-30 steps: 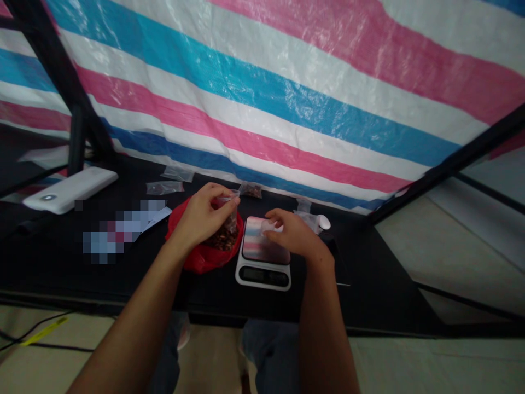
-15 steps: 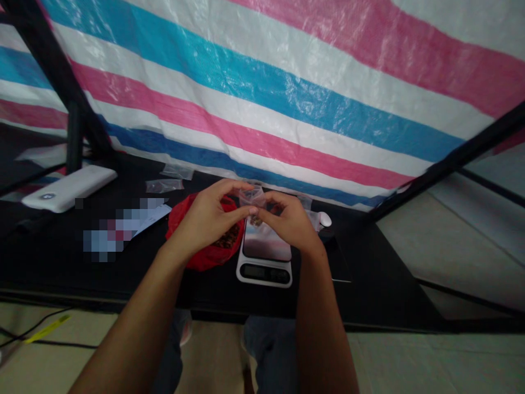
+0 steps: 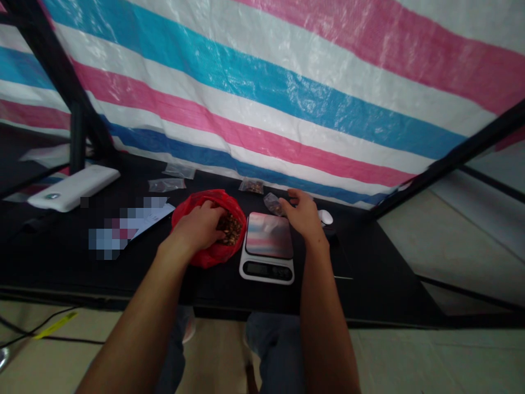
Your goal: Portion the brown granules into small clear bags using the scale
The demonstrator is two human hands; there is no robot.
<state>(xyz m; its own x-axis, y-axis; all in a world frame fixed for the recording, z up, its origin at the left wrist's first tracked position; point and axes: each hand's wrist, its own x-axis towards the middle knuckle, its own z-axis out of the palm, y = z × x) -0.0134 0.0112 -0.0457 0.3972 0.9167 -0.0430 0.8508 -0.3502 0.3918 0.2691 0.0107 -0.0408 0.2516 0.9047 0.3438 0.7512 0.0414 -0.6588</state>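
1 red plastic bag (image 3: 209, 258) of small brown pieces (image 3: 232, 229), left of 1 digital scale (image 3: 268, 243); our left hand (image 3: 199, 226) sits inside the bag, fingers curled, pinching or not we cannot tell; 1 small clear plastic bag (image 3: 271, 203), partly filled, behind the scale, beside our right hand (image 3: 302, 216), whose thumb and fingers are spread

The light is dim and cool, its source out of view. White glare streaks the glossy striped sheet (image 3: 262, 104), and the shiny top of the scale (image 3: 268, 241) mirrors its stripes. The black worktop (image 3: 221, 293) shows little detail, with deep shadow beneath its front edge. Everything looks soft; the paper (image 3: 141, 225) is partly pixelated, and wide-angle distortion stretches the edges.
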